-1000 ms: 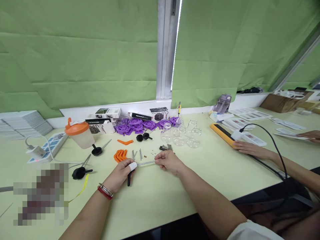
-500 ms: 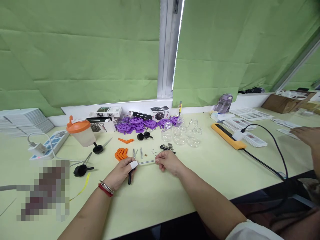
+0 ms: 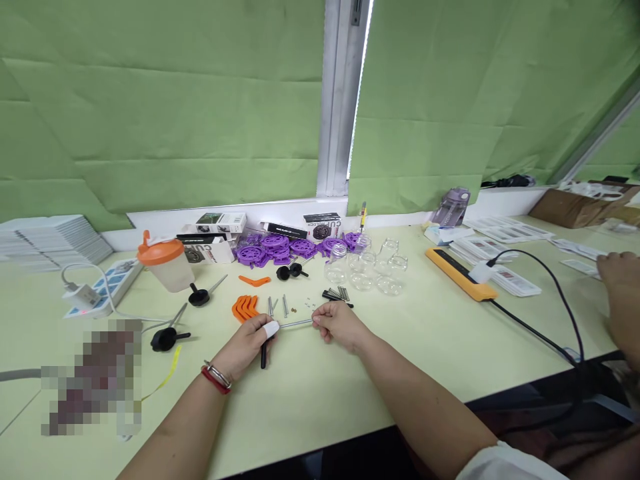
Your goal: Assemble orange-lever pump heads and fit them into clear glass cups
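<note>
My left hand, with a white cot on one fingertip, is closed on the black-handled end of a thin metal rod held just above the pale table. My right hand pinches the rod's other end. The black handle pokes out below my left fist. Just beyond the hands lie orange curved parts, loose screws, small springs and tiny nuts.
Further back are purple plastic wheels, clear glass jars, boxes, an orange-lidded cup and black-knobbed rods. A power strip lies left, a yellow device with a black cable right. Another person's hand is at far right.
My hands and the rod stay almost still. The other person's arm has pulled back from beside the yellow device to the far right edge.
</note>
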A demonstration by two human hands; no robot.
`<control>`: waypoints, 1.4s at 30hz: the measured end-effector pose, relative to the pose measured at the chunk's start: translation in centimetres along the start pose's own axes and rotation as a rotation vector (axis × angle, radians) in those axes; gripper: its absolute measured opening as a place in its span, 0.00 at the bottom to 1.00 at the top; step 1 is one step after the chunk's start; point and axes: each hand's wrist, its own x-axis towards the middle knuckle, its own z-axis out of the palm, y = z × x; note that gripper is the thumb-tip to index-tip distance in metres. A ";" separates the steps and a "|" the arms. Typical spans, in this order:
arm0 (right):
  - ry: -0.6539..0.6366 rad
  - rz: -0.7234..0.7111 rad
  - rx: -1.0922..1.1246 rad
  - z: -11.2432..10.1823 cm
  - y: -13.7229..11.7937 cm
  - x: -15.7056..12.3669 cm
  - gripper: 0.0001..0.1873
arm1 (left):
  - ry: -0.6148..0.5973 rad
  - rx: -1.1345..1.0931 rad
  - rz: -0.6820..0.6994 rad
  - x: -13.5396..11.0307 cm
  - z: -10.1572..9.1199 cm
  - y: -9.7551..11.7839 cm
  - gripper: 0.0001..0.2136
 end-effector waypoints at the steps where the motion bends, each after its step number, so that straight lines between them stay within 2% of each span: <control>1: 0.003 0.000 -0.002 0.0 0.0 0.0 0.03 | 0.002 -0.003 -0.002 0.0 0.0 0.0 0.15; 29: -0.005 -0.031 -0.072 0.0 0.3 0.2 0.04 | 0.024 0.013 0.005 0.2 0.1 -0.2 0.14; 42: -0.031 -0.015 -0.126 0.4 0.1 -0.2 0.11 | 0.011 -0.009 -0.009 0.1 0.1 -0.1 0.15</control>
